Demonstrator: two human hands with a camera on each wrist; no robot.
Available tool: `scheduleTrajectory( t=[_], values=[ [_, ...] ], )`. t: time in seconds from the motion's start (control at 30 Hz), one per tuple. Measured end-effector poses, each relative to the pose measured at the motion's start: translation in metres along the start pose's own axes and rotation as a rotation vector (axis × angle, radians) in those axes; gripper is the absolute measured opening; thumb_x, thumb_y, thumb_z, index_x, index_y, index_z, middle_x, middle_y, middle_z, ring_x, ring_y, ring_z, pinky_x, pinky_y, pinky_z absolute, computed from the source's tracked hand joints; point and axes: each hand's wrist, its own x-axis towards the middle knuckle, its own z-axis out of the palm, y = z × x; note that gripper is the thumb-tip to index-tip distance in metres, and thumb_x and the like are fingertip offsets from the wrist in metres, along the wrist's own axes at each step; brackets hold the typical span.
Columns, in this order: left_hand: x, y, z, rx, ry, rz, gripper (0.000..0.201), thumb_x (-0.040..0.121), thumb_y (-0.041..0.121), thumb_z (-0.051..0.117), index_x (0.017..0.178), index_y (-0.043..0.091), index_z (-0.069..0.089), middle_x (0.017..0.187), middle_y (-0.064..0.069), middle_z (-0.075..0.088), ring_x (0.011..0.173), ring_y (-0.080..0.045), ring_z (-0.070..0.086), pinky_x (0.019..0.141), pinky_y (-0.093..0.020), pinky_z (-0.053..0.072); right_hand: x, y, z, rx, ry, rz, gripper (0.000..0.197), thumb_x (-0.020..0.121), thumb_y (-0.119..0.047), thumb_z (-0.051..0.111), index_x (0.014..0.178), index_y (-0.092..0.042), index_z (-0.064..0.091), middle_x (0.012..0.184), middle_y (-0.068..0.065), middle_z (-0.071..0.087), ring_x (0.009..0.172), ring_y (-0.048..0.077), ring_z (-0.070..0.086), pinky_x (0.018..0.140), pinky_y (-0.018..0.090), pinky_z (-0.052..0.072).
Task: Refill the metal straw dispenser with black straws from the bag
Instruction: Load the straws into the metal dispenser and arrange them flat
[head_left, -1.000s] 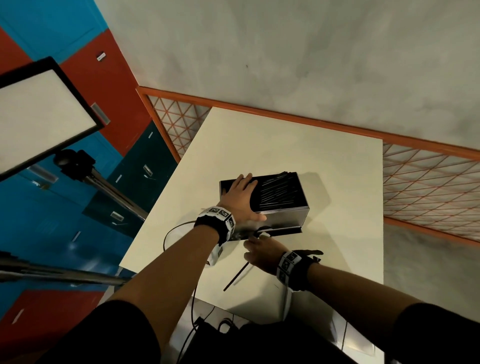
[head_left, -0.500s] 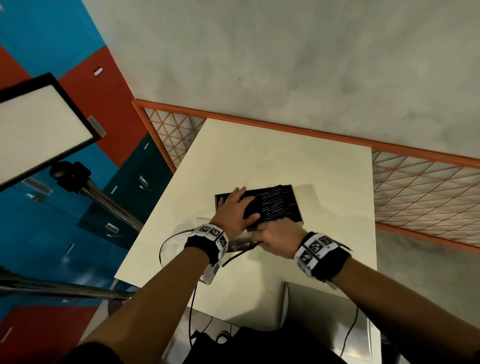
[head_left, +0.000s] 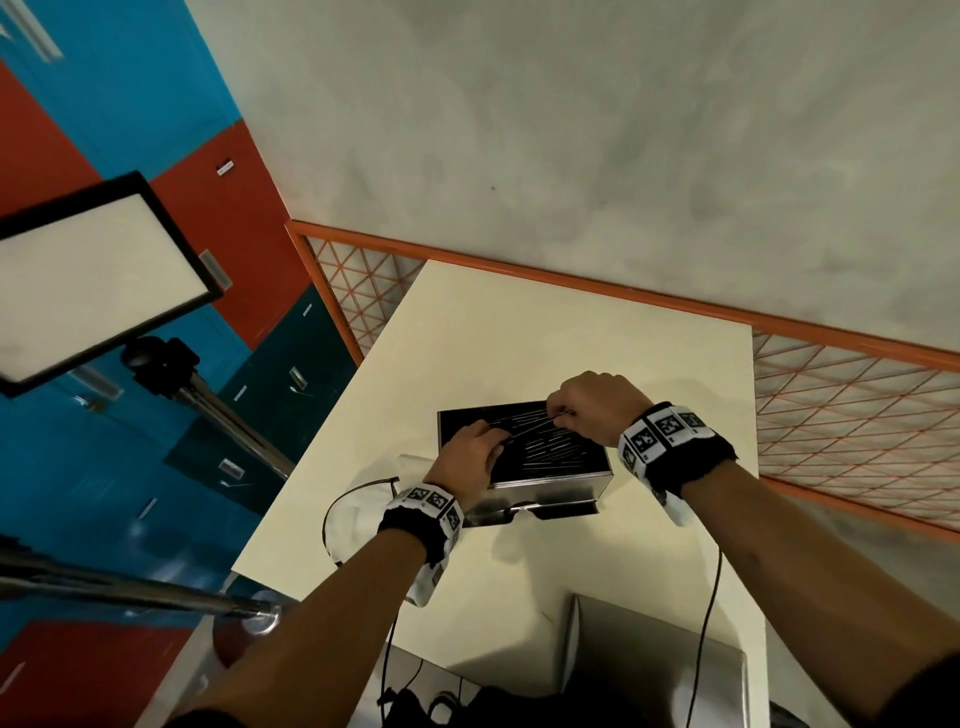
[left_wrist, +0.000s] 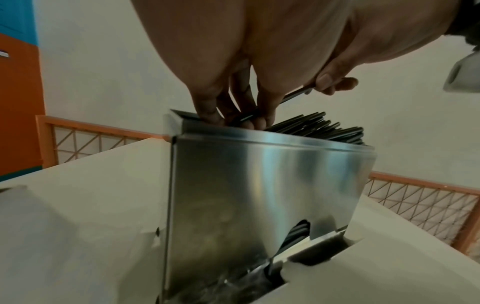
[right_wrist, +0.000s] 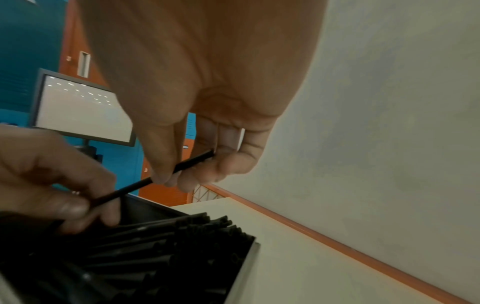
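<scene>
The metal straw dispenser (head_left: 545, 483) stands mid-table with its top open and several black straws (head_left: 550, 452) piled inside. My right hand (head_left: 558, 413) is over its far right corner. It pinches one end of a single black straw (head_left: 530, 422) between thumb and fingers (right_wrist: 161, 176). My left hand (head_left: 491, 449) is over the dispenser's left end. Its curled fingers (left_wrist: 207, 115) dip into the top and hold the straw's other end (right_wrist: 103, 198). The dispenser's shiny front (left_wrist: 259, 195) has a low slot with straws showing (left_wrist: 298, 232).
The cream table (head_left: 519, 338) is edged by an orange lattice rail (head_left: 831, 415). A light panel on a stand (head_left: 93, 280) is at the left. A grey metal box (head_left: 654, 670) sits at the near edge. Cables (head_left: 706, 597) trail from both wrists. Something thin and pale (head_left: 363, 506), possibly the bag, lies left of the dispenser.
My right hand rose from the table in front of the dispenser, carrying a straw, to above its far right corner. My left hand went from lying flat on the straws to gripping the straw's end.
</scene>
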Motion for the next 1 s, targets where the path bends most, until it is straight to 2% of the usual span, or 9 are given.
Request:
scheduleTrajectory(
  t=[0.13, 0.23, 0.43, 0.53, 0.63, 0.7, 0.8, 0.9, 1.0],
  values=[
    [-0.006, -0.006, -0.002, 0.056, -0.074, -0.067, 0.036, 0.099, 0.0, 0.052, 0.132, 0.008, 0.064, 0.118, -0.015, 0.062, 0.105, -0.036, 0.061, 0.092, -0.038, 0.051, 0.0, 0.013, 0.0, 0.052, -0.033, 0.022, 0.018, 0.094, -0.029, 0.058, 0.106, -0.031, 0.072, 0.103, -0.004, 0.07, 0.09, 0.02, 0.065, 0.081, 0.039, 0.053],
    [-0.007, -0.01, -0.003, 0.116, -0.164, -0.074, 0.059, 0.089, -0.012, 0.052, 0.14, 0.016, 0.057, 0.126, -0.011, 0.056, 0.112, -0.03, 0.058, 0.099, -0.035, 0.05, -0.002, 0.02, 0.009, 0.082, -0.064, 0.042, 0.016, 0.094, -0.025, 0.059, 0.104, -0.028, 0.071, 0.103, -0.003, 0.07, 0.089, 0.019, 0.065, 0.081, 0.038, 0.053],
    [-0.001, -0.012, -0.012, 0.241, -0.271, -0.047, 0.067, 0.085, -0.015, 0.052, 0.145, 0.013, 0.049, 0.13, -0.011, 0.048, 0.112, -0.03, 0.057, 0.096, -0.034, 0.049, -0.01, 0.032, 0.018, 0.096, -0.028, 0.103, 0.017, 0.095, -0.019, 0.056, 0.102, -0.025, 0.071, 0.101, -0.004, 0.069, 0.087, 0.018, 0.065, 0.077, 0.032, 0.05],
    [0.002, -0.013, -0.011, 0.308, -0.246, -0.048, 0.051, 0.086, -0.007, 0.055, 0.134, 0.009, 0.055, 0.127, -0.011, 0.045, 0.113, -0.029, 0.049, 0.098, -0.037, 0.047, -0.009, 0.027, 0.022, 0.072, -0.005, 0.086, 0.018, 0.095, -0.021, 0.055, 0.104, -0.025, 0.07, 0.103, -0.004, 0.069, 0.09, 0.019, 0.064, 0.078, 0.033, 0.051],
    [0.006, -0.011, -0.009, 0.205, -0.128, -0.053, 0.039, 0.089, 0.003, 0.057, 0.129, 0.007, 0.059, 0.126, -0.012, 0.047, 0.114, -0.03, 0.047, 0.1, -0.04, 0.045, -0.006, 0.025, 0.031, 0.14, 0.028, 0.097, 0.021, 0.094, -0.042, 0.055, 0.107, -0.03, 0.066, 0.1, -0.008, 0.061, 0.093, 0.017, 0.061, 0.077, 0.035, 0.05],
    [0.008, -0.006, -0.007, 0.115, -0.005, -0.023, 0.033, 0.097, 0.015, 0.056, 0.129, 0.008, 0.058, 0.127, -0.011, 0.048, 0.116, -0.028, 0.048, 0.102, -0.04, 0.044, -0.004, 0.027, 0.04, 0.313, 0.195, 0.151, 0.031, 0.093, -0.05, 0.054, 0.11, -0.026, 0.066, 0.102, -0.007, 0.054, 0.098, 0.015, 0.055, 0.082, 0.036, 0.049],
    [0.009, 0.001, -0.002, 0.036, -0.038, -0.02, 0.06, 0.099, 0.044, 0.056, 0.147, 0.011, 0.041, 0.145, -0.009, 0.039, 0.134, -0.025, 0.038, 0.117, -0.037, 0.034, 0.001, 0.019, 0.056, 0.572, 0.436, 0.341, 0.045, 0.097, -0.047, 0.048, 0.132, -0.02, 0.057, 0.134, -0.001, 0.047, 0.123, 0.02, 0.048, 0.103, 0.036, 0.041],
    [0.01, 0.005, 0.006, 0.051, -0.1, -0.026, 0.094, 0.089, 0.062, 0.062, 0.157, 0.01, 0.023, 0.16, -0.01, 0.025, 0.146, -0.025, 0.025, 0.123, -0.039, 0.023, 0.009, 0.001, 0.074, 0.697, 0.418, 0.447, 0.057, 0.1, -0.049, 0.039, 0.148, -0.02, 0.036, 0.154, 0.0, 0.029, 0.139, 0.02, 0.035, 0.113, 0.036, 0.032],
    [0.011, 0.001, 0.016, 0.057, -0.132, -0.04, 0.112, 0.08, 0.069, 0.066, 0.16, 0.01, 0.013, 0.164, -0.009, 0.018, 0.149, -0.026, 0.02, 0.124, -0.045, 0.019, 0.015, -0.016, 0.084, 0.703, 0.376, 0.446, 0.054, 0.103, -0.04, 0.035, 0.15, -0.013, 0.032, 0.158, 0.007, 0.025, 0.145, 0.024, 0.025, 0.118, 0.038, 0.023]
  ],
)
